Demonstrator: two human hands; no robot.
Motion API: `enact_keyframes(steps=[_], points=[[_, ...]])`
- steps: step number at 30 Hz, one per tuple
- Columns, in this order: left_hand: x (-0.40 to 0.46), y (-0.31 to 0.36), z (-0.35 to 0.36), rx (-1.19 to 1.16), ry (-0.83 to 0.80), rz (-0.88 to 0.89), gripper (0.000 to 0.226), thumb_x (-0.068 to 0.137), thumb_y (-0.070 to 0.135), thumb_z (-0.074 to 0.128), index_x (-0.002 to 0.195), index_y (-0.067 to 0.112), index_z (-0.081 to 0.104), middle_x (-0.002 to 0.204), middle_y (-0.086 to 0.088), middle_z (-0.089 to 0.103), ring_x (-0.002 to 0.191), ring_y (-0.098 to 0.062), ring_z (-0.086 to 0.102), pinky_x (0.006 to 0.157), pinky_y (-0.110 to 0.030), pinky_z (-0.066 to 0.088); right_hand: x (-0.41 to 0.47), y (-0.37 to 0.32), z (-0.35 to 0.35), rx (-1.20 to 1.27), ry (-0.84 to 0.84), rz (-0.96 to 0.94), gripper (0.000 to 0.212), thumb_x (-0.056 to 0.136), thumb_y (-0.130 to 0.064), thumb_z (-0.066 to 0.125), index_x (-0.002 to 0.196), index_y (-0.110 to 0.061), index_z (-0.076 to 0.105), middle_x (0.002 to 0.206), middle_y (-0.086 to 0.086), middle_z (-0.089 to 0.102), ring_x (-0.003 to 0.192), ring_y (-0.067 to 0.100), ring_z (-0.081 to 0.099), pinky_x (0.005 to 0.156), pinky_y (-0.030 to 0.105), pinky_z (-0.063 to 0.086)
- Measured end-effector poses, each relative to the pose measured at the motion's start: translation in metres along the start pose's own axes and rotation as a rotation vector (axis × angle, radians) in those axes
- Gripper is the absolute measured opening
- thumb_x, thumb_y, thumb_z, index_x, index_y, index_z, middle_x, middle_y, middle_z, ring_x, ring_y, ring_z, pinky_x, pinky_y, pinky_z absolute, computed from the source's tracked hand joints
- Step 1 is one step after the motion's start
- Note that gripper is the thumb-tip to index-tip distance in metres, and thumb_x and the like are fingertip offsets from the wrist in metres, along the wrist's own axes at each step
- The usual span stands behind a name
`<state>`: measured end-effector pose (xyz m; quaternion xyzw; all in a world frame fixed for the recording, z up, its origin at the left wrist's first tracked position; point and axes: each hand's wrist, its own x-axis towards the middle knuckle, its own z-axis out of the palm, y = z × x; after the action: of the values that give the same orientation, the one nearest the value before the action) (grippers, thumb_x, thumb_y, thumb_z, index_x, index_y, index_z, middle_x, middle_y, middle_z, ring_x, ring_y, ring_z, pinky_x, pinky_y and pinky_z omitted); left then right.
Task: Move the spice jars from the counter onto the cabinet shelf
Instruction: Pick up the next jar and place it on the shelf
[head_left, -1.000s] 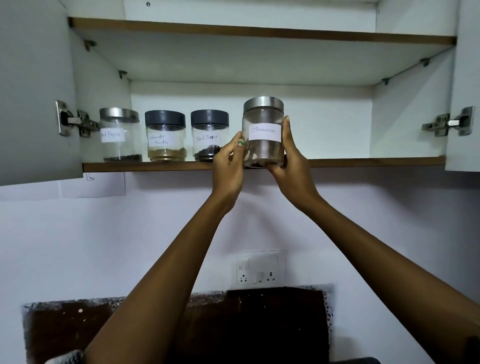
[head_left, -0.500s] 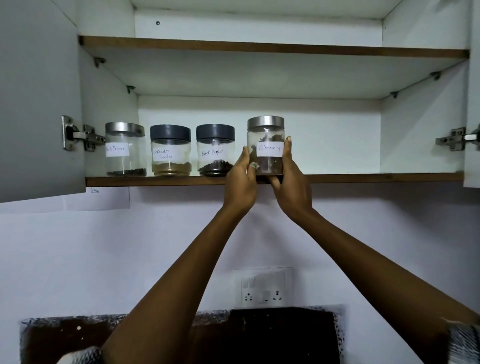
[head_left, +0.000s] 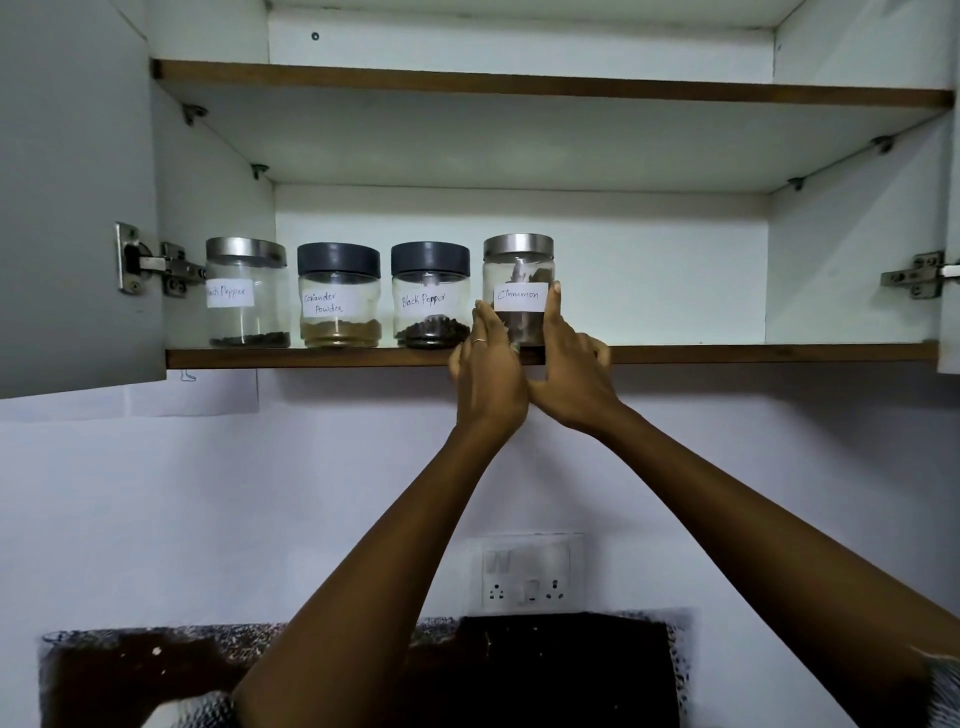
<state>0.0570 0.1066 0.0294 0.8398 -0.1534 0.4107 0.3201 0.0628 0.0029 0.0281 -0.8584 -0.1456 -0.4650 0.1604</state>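
In the head view, the cinnamon jar (head_left: 518, 288) has gone from the air in front of the shelf edge to standing on the cabinet shelf (head_left: 727, 354), at the right end of a row beside the black pepper jar (head_left: 430, 294). I judge this placing is almost done, only the release remains. Both arms reach up. The left hand (head_left: 488, 374) touches the jar's left side with nearly straight fingers; the right hand (head_left: 569, 371) holds its right side, thumb raised along the label, fingers curled
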Motion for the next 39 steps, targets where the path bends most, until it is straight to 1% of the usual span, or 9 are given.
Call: enact_keyframes(steps=[4, 7, 15, 24, 27, 29, 31, 34, 39], points=[[-0.007, -0.006, 0.006, 0.013, -0.062, 0.089, 0.071, 0.099, 0.014, 0.036, 0.147, 0.002, -0.015, 0.158, -0.014, -0.009, 0.147, -0.025, -0.004, 0.116, -0.035, -0.009, -0.004, 0.004, 0.001, -0.122, -0.038, -0.053, 0.095, 0.089, -0.039, 0.052, 0.147, -0.012, -0.018, 0.146, 0.005, 0.035, 0.123, 0.024, 0.04, 0.107, 0.037, 0.019], [-0.01, -0.011, 0.006, 0.04, -0.109, 0.147, 0.075, 0.098, 0.014, 0.038, 0.146, 0.001, -0.017, 0.157, -0.015, -0.019, 0.146, -0.025, -0.015, 0.115, -0.036, -0.013, -0.006, 0.005, 0.002, -0.17, -0.064, -0.065, 0.094, 0.088, -0.037, 0.052, 0.147, -0.009, -0.016, 0.149, 0.006, 0.03, 0.125, 0.023, 0.037, 0.108, 0.038, 0.017], [-0.011, -0.014, 0.006, 0.191, -0.125, 0.138, 0.081, 0.097, 0.032, 0.041, 0.147, 0.001, -0.014, 0.158, -0.016, -0.013, 0.146, -0.028, -0.012, 0.115, -0.038, -0.013, -0.01, 0.008, 0.005, -0.298, -0.041, -0.088, 0.088, 0.085, -0.031, 0.047, 0.148, -0.006, -0.008, 0.154, 0.011, 0.021, 0.127, 0.025, 0.035, 0.109, 0.04, 0.017], [-0.019, -0.015, 0.009, 0.126, -0.078, 0.178, 0.082, 0.094, 0.028, 0.046, 0.148, 0.001, -0.011, 0.157, -0.016, -0.013, 0.145, -0.027, -0.015, 0.116, -0.036, -0.011, -0.018, 0.01, 0.004, -0.319, -0.052, -0.116, 0.085, 0.084, -0.028, 0.05, 0.15, -0.006, 0.0, 0.155, 0.013, 0.018, 0.138, 0.027, 0.026, 0.112, 0.042, 0.013], [-0.031, -0.018, 0.012, 0.095, -0.012, 0.219, 0.077, 0.094, 0.025, 0.046, 0.149, 0.002, -0.003, 0.159, -0.014, -0.007, 0.147, -0.027, -0.009, 0.118, -0.036, -0.007, -0.027, 0.011, -0.001, -0.27, -0.049, -0.122, 0.078, 0.087, -0.028, 0.05, 0.15, -0.009, 0.009, 0.156, 0.013, 0.016, 0.144, 0.027, 0.015, 0.114, 0.043, 0.01], [-0.043, -0.021, 0.017, 0.062, 0.023, 0.26, 0.072, 0.094, 0.022, 0.047, 0.15, 0.004, 0.005, 0.159, -0.013, 0.002, 0.147, -0.027, 0.0, 0.119, -0.037, -0.003, -0.039, 0.014, -0.005, -0.237, -0.027, -0.136, 0.071, 0.087, -0.028, 0.052, 0.149, -0.011, 0.02, 0.156, 0.012, 0.019, 0.145, 0.027, 0.015, 0.115, 0.043, 0.01], [-0.062, -0.023, 0.026, 0.031, 0.041, 0.3, 0.066, 0.093, 0.021, 0.047, 0.15, 0.007, 0.017, 0.158, -0.01, 0.015, 0.146, -0.026, 0.012, 0.12, -0.041, 0.005, -0.059, 0.022, -0.009, -0.184, 0.005, -0.11, 0.061, 0.087, -0.024, 0.053, 0.143, -0.012, 0.035, 0.152, 0.009, 0.03, 0.142, 0.025, 0.025, 0.113, 0.039, 0.014], [-0.09, -0.024, 0.041, -0.036, 0.046, 0.352, 0.055, 0.09, 0.016, 0.049, 0.144, 0.011, 0.037, 0.15, -0.008, 0.037, 0.139, -0.025, 0.033, 0.115, -0.045, 0.023, -0.088, 0.034, -0.011, -0.16, 0.067, -0.062, 0.042, 0.087, -0.023, 0.05, 0.127, -0.012, 0.054, 0.135, 0.005, 0.053, 0.127, 0.021, 0.044, 0.102, 0.031, 0.024], [-0.144, -0.022, 0.076, -0.164, -0.043, 0.355, 0.043, 0.089, 0.014, 0.051, 0.132, 0.014, 0.051, 0.136, -0.005, 0.053, 0.127, -0.021, 0.048, 0.11, -0.045, 0.034, -0.146, 0.061, -0.014, -0.185, 0.084, -0.063, 0.028, 0.087, -0.017, 0.048, 0.108, -0.01, 0.065, 0.111, 0.004, 0.065, 0.107, 0.023, 0.055, 0.086, 0.032, 0.029]])
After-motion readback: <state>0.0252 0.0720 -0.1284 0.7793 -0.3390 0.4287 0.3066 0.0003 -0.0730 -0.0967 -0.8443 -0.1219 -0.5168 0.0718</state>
